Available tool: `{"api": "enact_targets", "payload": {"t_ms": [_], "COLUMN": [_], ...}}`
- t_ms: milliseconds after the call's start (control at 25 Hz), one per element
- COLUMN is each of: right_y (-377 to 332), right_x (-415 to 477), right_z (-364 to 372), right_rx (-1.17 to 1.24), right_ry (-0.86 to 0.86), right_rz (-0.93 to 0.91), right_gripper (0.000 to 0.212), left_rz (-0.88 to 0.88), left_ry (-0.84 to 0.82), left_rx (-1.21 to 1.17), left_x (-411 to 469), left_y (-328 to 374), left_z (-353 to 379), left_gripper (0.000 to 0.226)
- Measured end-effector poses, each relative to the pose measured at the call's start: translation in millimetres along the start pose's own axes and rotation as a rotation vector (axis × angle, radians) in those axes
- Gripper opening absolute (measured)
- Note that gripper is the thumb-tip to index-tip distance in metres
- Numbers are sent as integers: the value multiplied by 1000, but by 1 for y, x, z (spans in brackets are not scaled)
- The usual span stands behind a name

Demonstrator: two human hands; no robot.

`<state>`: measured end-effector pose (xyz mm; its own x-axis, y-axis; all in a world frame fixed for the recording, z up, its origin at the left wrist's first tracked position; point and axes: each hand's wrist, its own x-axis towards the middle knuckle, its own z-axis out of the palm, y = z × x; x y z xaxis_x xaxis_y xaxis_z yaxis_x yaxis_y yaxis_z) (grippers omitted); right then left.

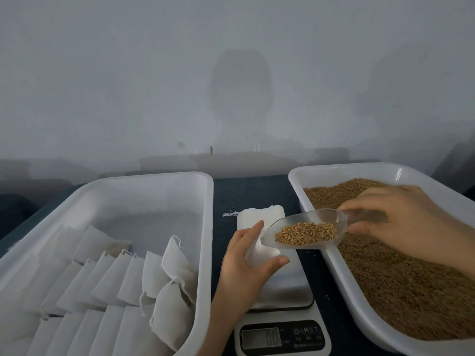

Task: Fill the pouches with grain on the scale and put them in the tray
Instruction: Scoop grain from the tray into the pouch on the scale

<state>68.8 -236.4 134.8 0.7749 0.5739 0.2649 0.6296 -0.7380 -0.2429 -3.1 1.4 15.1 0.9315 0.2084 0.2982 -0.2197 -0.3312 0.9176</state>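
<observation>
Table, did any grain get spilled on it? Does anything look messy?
A little. A few pale specks, likely stray grains, lie on the dark table between the scale and the grain tray. In the pouch tray, two pouches lean crookedly against the neat rows.

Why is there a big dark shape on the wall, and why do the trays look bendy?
Head view: the dark shape on the wall is a soft shadow, likely the person's; the wide-angle lens bows the left tray and grain tray rims; the right hand looks slightly blurred.
</observation>
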Motion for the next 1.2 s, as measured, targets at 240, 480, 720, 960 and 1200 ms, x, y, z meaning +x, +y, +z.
{"api": "enact_targets", "payload": {"t_ms": [240,480,720,960,1200], "right_y": [0,-4,-3,-3,-12], "right_x": [12,19,25,27,25], "right_z": [-6,-5,-12,-17,-32], "right_rx": [-130,-240,-264,-243,-352], "right_ry": [10,42,5,-29,-49], "right_rz": [-86,-76,-62,-40,-41], "right_gripper": [33,28,28,22,26], "left_rz": [-8,27,74,1,-33], "left_ry": [6,-27,-6,-101,-80], "left_rx": [-15,-78,-46,100,34], "left_x": [1,1,2,5,10], "left_y": [3,4,8,11,16], "left_z": [1,-1,2,10,18], "left_gripper": [66,67,76,74,52]}}
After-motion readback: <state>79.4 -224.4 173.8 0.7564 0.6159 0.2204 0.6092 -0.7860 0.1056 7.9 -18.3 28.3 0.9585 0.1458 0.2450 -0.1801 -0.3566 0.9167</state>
